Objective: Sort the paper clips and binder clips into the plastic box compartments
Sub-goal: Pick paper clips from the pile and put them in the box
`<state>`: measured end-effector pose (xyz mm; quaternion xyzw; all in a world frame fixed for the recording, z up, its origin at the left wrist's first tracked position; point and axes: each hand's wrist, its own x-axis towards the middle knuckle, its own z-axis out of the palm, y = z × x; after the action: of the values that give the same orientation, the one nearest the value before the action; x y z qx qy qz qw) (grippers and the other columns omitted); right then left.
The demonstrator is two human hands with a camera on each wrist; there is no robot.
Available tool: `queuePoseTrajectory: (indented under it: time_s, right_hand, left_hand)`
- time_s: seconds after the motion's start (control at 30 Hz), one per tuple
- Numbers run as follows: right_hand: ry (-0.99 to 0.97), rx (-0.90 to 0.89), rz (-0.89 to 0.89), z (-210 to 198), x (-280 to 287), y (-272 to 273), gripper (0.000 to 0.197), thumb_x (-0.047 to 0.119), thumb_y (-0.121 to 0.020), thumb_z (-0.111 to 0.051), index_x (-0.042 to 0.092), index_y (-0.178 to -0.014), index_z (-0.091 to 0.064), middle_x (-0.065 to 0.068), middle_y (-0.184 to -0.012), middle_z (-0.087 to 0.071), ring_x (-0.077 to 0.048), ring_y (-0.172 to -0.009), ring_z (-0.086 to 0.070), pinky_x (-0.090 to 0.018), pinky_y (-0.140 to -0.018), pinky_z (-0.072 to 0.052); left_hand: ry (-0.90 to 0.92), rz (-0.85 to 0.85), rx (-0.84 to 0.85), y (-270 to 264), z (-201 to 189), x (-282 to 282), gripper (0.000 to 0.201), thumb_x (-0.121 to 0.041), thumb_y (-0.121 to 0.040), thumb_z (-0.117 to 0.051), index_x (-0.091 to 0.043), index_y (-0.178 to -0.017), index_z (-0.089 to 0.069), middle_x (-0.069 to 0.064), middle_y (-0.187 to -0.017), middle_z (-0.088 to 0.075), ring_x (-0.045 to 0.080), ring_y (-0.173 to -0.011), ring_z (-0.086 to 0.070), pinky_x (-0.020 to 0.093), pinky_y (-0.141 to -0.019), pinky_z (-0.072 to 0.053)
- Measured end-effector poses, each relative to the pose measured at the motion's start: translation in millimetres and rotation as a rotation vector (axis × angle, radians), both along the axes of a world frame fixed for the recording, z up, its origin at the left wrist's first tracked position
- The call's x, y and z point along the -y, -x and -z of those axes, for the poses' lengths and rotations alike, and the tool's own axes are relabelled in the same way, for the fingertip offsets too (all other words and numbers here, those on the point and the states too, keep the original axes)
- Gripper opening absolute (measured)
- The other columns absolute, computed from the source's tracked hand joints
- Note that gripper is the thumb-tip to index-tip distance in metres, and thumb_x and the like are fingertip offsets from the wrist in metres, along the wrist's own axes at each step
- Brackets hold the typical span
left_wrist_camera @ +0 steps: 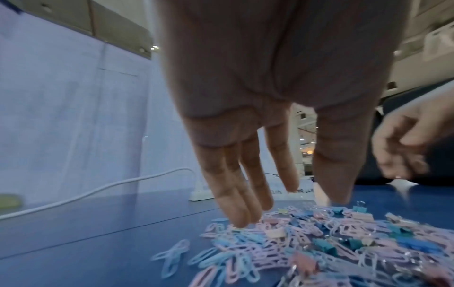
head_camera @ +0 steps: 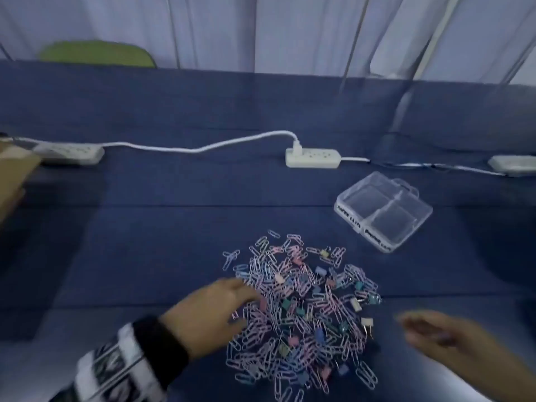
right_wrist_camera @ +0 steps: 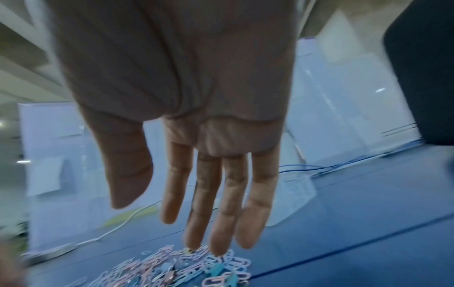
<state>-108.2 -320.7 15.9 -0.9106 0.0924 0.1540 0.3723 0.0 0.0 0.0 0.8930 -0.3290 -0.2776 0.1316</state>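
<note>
A heap of pastel paper clips and small binder clips point(head_camera: 301, 311) lies on the blue table in front of me. The clear plastic box point(head_camera: 384, 211), with labelled compartments and nothing visible inside, sits beyond the heap to the right. My left hand point(head_camera: 220, 311) hovers at the heap's left edge, fingers point(left_wrist_camera: 236, 209) straight and spread just above the clips point(left_wrist_camera: 307, 242). My right hand point(head_camera: 435, 332) is blurred at the heap's right side, its straight fingers point(right_wrist_camera: 221, 229) pointing down over the clips point(right_wrist_camera: 191, 270). Neither hand holds anything.
Three white power strips lie across the far table: one point(head_camera: 311, 158) behind the box, one point(head_camera: 69, 153) at left, one point(head_camera: 513, 163) at right, joined by cables. A cardboard piece point(head_camera: 13, 175) juts in at the left edge. A green chair point(head_camera: 95, 53) stands behind.
</note>
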Motion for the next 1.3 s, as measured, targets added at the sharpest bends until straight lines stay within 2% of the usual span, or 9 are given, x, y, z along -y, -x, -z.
queuePoseTrajectory:
  time_s: [0.1,0.2,0.37,0.5,0.7,0.87,1.03,1.17,1.3]
  right_hand:
    - [-0.022,0.051,-0.114,15,-23,-27,0.031,0.053,-0.065,-0.068,0.034,-0.089,-0.067,0.024,-0.094,-0.069,0.007,-0.092,-0.061,-0.004,-0.077,-0.045]
    - [0.045,0.061,-0.249,25,-40,-27,0.021,0.027,-0.077,-0.07,0.039,-0.091,-0.059,0.02,-0.099,-0.062,-0.002,-0.095,-0.059,-0.017,-0.082,-0.048]
    - [0.176,0.029,-0.348,34,-61,-5,0.036,0.024,-0.074,-0.073,0.024,-0.108,-0.06,0.013,-0.098,-0.056,-0.008,-0.098,-0.054,-0.009,-0.075,-0.041]
    - [0.307,0.034,-0.374,48,-68,-2,0.052,0.019,-0.077,-0.07,0.023,-0.125,-0.049,0.0,-0.127,-0.046,-0.017,-0.122,-0.038,-0.026,-0.1,-0.033]
    - [0.452,-0.036,-0.366,56,-67,-19,0.08,0.023,-0.073,-0.074,0.03,-0.139,-0.03,0.001,-0.14,-0.032,-0.022,-0.123,-0.025,-0.033,-0.102,-0.029]
    - [0.473,-0.001,-0.403,57,-67,-44,0.07,0.026,-0.07,-0.076,0.027,-0.132,-0.042,-0.001,-0.123,-0.043,-0.019,-0.116,-0.036,-0.033,-0.098,-0.035]
    - [0.436,0.085,-0.443,61,-68,-57,0.022,0.019,-0.075,-0.072,0.019,-0.092,-0.058,0.001,-0.091,-0.051,-0.017,-0.086,-0.049,-0.03,-0.075,-0.042]
    - [0.445,0.084,-0.453,62,-70,-59,0.016,0.017,-0.081,-0.064,0.023,-0.077,-0.05,0.009,-0.069,-0.044,-0.017,-0.073,-0.049,-0.027,-0.064,-0.039]
    - [0.4,0.043,-0.441,60,-69,-61,0.014,0.011,-0.085,-0.057,0.018,-0.075,-0.051,0.011,-0.065,-0.044,-0.006,-0.06,-0.045,-0.016,-0.051,-0.032]
  left_hand:
    - [0.012,0.089,0.03,-7,14,42,0.038,-0.022,-0.093,-0.047,-0.029,-0.13,-0.045,-0.006,-0.135,-0.046,0.013,-0.12,-0.048,0.033,-0.105,-0.04]
    - [-0.017,0.174,0.063,3,23,69,0.042,-0.026,-0.09,-0.054,-0.025,-0.131,-0.046,-0.001,-0.134,-0.048,0.016,-0.118,-0.05,0.036,-0.104,-0.042]
    - [-0.19,0.212,0.082,29,28,80,0.074,-0.042,-0.074,-0.07,-0.027,-0.138,-0.036,0.006,-0.135,-0.041,0.023,-0.123,-0.042,0.041,-0.104,-0.039]
    - [-0.265,0.249,0.133,41,32,81,0.083,-0.041,-0.071,-0.073,-0.037,-0.141,-0.027,0.003,-0.147,-0.025,0.024,-0.133,-0.027,0.046,-0.109,-0.034]
    - [-0.071,0.143,0.145,30,40,88,0.038,-0.02,-0.083,-0.065,-0.023,-0.118,-0.053,0.006,-0.126,-0.043,0.021,-0.113,-0.049,0.033,-0.097,-0.044]
    - [0.002,0.134,0.216,15,39,95,0.026,-0.003,-0.089,-0.051,-0.015,-0.11,-0.06,0.007,-0.106,-0.05,0.023,-0.103,-0.057,0.028,-0.085,-0.045]
    - [0.095,0.025,0.177,1,33,98,0.024,-0.003,-0.087,-0.054,-0.013,-0.103,-0.069,-0.002,-0.087,-0.064,0.013,-0.092,-0.056,0.023,-0.084,-0.044]
    - [0.195,-0.191,-0.102,-8,31,92,0.012,-0.005,-0.082,-0.064,-0.013,-0.087,-0.071,-0.006,-0.067,-0.058,0.011,-0.05,-0.057,0.027,-0.064,-0.055]
    - [0.303,-0.361,-0.347,-13,35,80,0.015,-0.003,-0.081,-0.066,-0.015,-0.072,-0.064,-0.001,-0.063,-0.063,0.004,-0.039,-0.059,0.013,-0.045,-0.051]
